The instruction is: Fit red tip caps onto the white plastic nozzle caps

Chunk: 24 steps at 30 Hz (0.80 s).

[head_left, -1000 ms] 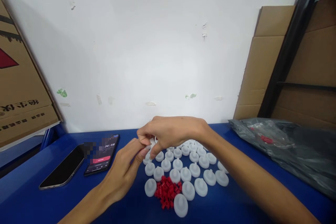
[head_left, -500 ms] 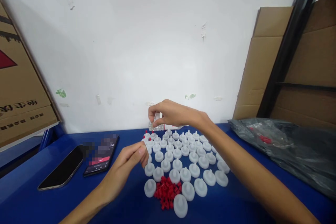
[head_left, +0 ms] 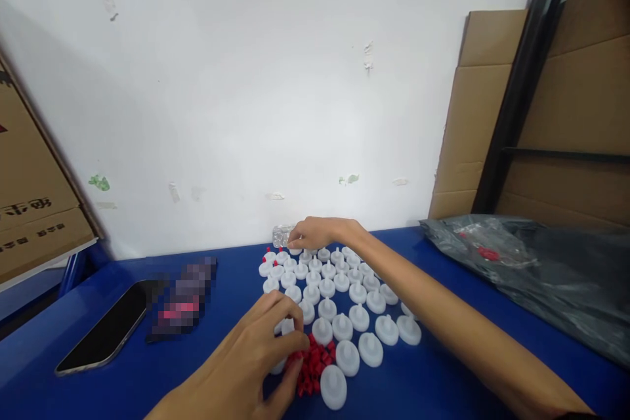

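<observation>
My left hand (head_left: 260,348) reaches into the pile of small red plastic caps (head_left: 315,367) from the left. Its thumb and fingertips close around red at the pile's edge; exactly how many caps they hold is hidden. Many white round plastic pieces (head_left: 347,358), each with a short stem on top, stand spread around and behind the pile. My right hand (head_left: 319,231) is at the far end of these pieces, fingers curled downward in a pinch; what is in it I cannot make out. Just left of its fingertips lies a clear plastic item (head_left: 281,235). Several far-left white pieces (head_left: 270,258) carry red tips.
Two phones, one a dark phone (head_left: 111,325) and the other a partly blurred phone (head_left: 182,302), lie on the blue table (head_left: 236,289) at left. A grey plastic bag (head_left: 546,275) with a clear bag of red pieces (head_left: 489,253) lies right. Cardboard (head_left: 39,177) stands at left.
My left hand has come down and right from beside the white pieces to the red caps. My right hand has lowered from in front of the clear plastic item to the rear white pieces.
</observation>
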Motion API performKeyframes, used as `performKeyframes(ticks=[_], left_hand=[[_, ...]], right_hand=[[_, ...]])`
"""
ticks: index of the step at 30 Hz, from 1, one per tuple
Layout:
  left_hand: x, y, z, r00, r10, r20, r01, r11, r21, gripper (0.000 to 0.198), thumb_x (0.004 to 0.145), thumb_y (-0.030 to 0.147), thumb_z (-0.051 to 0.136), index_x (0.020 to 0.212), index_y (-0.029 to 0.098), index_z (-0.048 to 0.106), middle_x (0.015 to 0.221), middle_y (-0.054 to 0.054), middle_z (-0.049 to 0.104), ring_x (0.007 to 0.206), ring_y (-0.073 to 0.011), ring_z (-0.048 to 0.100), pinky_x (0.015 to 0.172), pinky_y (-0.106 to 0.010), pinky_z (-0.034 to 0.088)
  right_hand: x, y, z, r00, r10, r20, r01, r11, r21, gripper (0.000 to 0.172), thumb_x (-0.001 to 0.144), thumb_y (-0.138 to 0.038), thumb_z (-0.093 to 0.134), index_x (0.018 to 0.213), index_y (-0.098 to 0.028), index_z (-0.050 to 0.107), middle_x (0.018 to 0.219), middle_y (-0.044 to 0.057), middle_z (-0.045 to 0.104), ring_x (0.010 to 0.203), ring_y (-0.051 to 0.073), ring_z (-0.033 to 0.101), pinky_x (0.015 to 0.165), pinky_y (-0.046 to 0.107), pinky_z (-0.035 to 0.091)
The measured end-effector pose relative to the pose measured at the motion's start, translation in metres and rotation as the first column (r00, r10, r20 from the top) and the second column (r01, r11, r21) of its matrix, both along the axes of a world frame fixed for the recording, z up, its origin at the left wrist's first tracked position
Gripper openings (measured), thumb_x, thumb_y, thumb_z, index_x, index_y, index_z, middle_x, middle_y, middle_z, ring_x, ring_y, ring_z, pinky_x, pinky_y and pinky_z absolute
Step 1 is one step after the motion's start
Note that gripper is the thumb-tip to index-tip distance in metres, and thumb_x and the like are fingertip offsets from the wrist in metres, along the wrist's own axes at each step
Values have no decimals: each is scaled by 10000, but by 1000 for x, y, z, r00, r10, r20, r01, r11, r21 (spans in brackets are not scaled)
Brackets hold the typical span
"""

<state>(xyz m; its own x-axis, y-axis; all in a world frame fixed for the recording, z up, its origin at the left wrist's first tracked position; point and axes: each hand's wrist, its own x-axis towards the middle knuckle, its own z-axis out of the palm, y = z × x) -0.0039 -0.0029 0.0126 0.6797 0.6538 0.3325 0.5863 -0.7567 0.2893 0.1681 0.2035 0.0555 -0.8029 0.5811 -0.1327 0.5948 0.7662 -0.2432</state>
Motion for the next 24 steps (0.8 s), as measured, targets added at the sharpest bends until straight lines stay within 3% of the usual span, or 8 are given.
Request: performKeyframes(ticks=[8, 11, 17, 24], left_hand=[[1, -1, -2, 999, 17, -51, -18, 1000, -23, 290, 901, 65, 501, 1082, 259, 619, 1149, -64, 570, 1048, -235, 547, 890, -379, 522], [-3, 5, -5, 999, 48, -6, -48, 998, 40, 275, 923, 62, 463, 1061, 245, 616, 1106, -68, 588, 1014, -236, 543, 868, -384, 507], [-17, 26, -12, 957, 197, 213, -234, 958, 167, 228, 998, 115, 397, 980, 221, 598, 939, -52, 628, 897, -223, 544, 763, -348, 473], [-29, 36, -8, 924, 306, 231, -358, 903, 237, 237, 990, 150, 397, 902, 208, 609, 875, -43, 637, 847, -217, 547, 732, -344, 448]], right_hand=[[0, -5, 6, 991, 74, -108, -69, 996, 53, 298, 1015, -385, 595, 1229, -183, 639, 1245, 91, 656, 1060, 229, 660, 921, 442, 555], [-3, -10, 9, 977, 139, -162, -129, 989, 69, 316, 1028, -432, 541, 1166, -207, 715, 1201, 75, 725, 1059, 229, 679, 938, 367, 519], [-19, -17, -1, 958, 253, -137, -246, 967, 63, 295, 976, -388, 609, 1167, -229, 767, 1219, 51, 752, 1087, 235, 690, 893, 302, 486], [-24, -16, -9, 960, 259, -107, -256, 966, 47, 281, 966, -374, 621, 1111, -205, 792, 1124, 62, 781, 982, 231, 710, 826, 303, 487]])
